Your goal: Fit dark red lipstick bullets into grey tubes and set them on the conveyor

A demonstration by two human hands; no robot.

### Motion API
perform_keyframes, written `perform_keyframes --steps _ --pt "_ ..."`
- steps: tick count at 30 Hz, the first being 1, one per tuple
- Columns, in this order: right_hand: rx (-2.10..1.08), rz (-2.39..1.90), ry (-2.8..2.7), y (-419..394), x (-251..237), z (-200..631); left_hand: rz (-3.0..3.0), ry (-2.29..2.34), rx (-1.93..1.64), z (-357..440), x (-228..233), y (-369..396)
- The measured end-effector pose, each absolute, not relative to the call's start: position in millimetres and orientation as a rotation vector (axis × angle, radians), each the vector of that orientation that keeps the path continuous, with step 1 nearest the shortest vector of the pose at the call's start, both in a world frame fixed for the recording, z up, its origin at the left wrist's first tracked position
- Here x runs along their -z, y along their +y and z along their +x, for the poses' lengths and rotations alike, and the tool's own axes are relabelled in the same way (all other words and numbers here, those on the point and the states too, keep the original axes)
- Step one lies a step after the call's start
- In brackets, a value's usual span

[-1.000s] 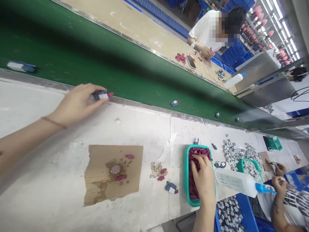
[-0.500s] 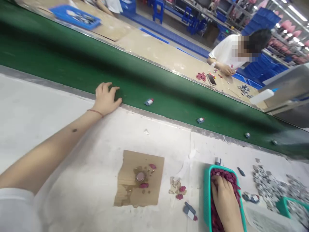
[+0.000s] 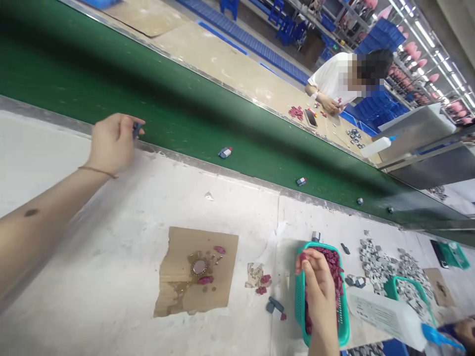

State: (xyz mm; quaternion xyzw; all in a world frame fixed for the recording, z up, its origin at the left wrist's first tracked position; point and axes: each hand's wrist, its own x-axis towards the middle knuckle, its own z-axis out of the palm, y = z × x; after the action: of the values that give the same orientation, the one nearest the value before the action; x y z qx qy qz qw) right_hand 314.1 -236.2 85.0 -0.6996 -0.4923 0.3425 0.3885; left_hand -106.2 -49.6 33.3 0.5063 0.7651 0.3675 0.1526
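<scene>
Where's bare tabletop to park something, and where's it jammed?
Bare: white tabletop between the left forearm and the cardboard; also a strip between the cardboard and the green belt, bar one small scrap. Crowded: right side, where the large teal basket, bottle and grey-white pieces sit close together.

My left hand (image 3: pixel 112 143) is farther forward than my right hand (image 3: pixel 319 284); both are curled, pinching.

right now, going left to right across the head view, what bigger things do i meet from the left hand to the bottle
left hand → cardboard → smaller scrap → teal basket → bottle
</scene>
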Motion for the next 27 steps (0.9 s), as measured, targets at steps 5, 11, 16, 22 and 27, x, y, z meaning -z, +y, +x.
perform_keyframes --steps 5,11,16,22,27 --pt "-1.351 -1.503 -0.899 -222.4 -66.1 252.5 0.919 1.801 -1.102 -68.3 -57.9 -93.5" --pt "-1.671 -1.420 -0.887 -210.4 -37.9 212.8 0.806 1.371 -0.773 -43.4 -50.2 -158.5" --pt "-1.878 -1.349 -0.809 -209.2 -34.4 198.0 0.859 1.169 -0.754 -26.0 -43.7 -192.8" --pt "-1.831 -1.189 -0.909 -221.1 -28.7 180.7 0.854 0.980 -0.750 12.8 -40.3 -214.0" --pt "-1.688 -1.184 -1.217 -229.9 -29.6 179.9 0.806 1.016 -0.703 21.9 -34.2 -217.0"
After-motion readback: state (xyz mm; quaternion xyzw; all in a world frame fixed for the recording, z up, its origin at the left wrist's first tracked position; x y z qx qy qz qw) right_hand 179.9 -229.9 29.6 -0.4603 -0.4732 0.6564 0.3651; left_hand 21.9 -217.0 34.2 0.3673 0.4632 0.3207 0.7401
